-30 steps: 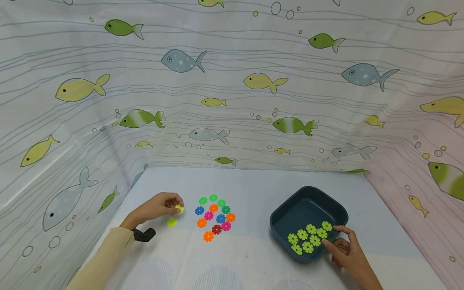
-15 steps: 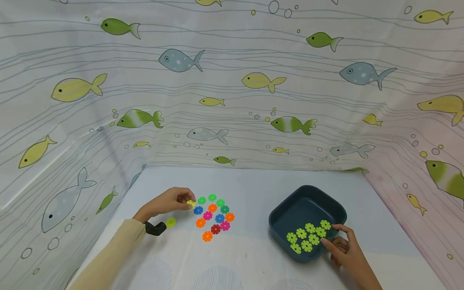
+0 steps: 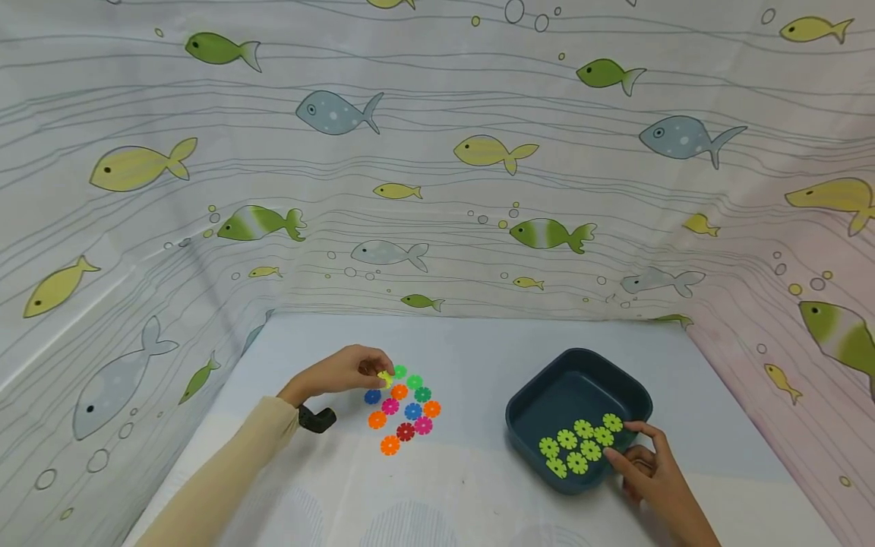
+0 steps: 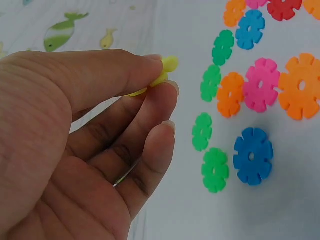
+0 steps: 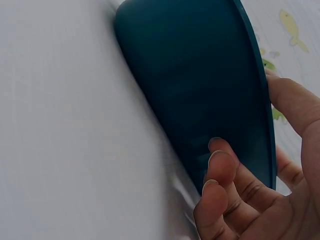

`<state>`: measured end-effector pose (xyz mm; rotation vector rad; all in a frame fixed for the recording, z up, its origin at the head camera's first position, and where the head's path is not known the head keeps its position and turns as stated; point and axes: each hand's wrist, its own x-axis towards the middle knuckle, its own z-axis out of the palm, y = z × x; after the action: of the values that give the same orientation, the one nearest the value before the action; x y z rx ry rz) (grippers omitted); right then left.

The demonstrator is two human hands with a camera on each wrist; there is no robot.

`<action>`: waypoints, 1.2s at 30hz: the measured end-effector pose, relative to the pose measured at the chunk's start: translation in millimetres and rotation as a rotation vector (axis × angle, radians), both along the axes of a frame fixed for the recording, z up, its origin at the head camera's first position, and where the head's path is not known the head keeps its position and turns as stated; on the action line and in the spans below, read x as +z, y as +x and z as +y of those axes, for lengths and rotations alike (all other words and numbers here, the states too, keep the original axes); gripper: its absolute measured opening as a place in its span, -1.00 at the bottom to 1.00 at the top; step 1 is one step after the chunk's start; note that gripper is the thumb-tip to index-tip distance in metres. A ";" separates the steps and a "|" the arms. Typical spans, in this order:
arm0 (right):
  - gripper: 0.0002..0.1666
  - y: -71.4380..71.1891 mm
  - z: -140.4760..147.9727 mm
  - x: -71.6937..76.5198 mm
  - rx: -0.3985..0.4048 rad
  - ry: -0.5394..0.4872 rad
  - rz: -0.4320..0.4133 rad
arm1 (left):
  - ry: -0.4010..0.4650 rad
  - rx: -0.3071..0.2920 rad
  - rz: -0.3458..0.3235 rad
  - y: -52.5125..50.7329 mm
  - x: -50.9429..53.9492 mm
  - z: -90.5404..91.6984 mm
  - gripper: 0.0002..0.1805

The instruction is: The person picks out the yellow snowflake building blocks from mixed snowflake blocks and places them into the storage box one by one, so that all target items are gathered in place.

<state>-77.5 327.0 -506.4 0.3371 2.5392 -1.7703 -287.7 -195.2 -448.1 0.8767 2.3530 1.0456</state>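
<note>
Between thumb and index finger, my left hand (image 3: 342,372) pinches a small yellow notched plastic disc (image 4: 170,64), held over the far left edge of a cluster of loose discs. That cluster has orange (image 3: 399,392), pink (image 3: 390,406), blue (image 3: 413,411), green (image 3: 414,382) and dark red (image 3: 405,431) flower-shaped discs, lying flat on the table. My right hand (image 3: 652,475) grips the near right rim of a dark blue tray (image 3: 570,384), thumb over the edge and other fingers curled against its outer wall (image 5: 185,75). Several yellow-green discs (image 3: 583,429) lie inside the tray.
A white table (image 3: 472,486) carries everything, with a fish-printed sheet (image 3: 451,228) rising behind it and at both sides. A black device (image 3: 317,419) sits at my left wrist. Table surface lies between the disc cluster and the tray.
My left hand has moved right and slightly farther away with the yellow disc, reaching the cluster. A yellow-green disc seen on the table earlier is now hidden by the left arm. My right hand stays put.
</note>
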 end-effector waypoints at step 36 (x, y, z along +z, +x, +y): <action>-0.17 -0.5 0.9 -1.6 -0.003 -0.051 -0.002 | 0.083 -0.301 0.037 -12.3 18.2 134.4 -0.80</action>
<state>-77.9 327.9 -508.0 0.3407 2.4888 -1.8310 -299.9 -60.8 -429.9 1.2448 2.1317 1.0128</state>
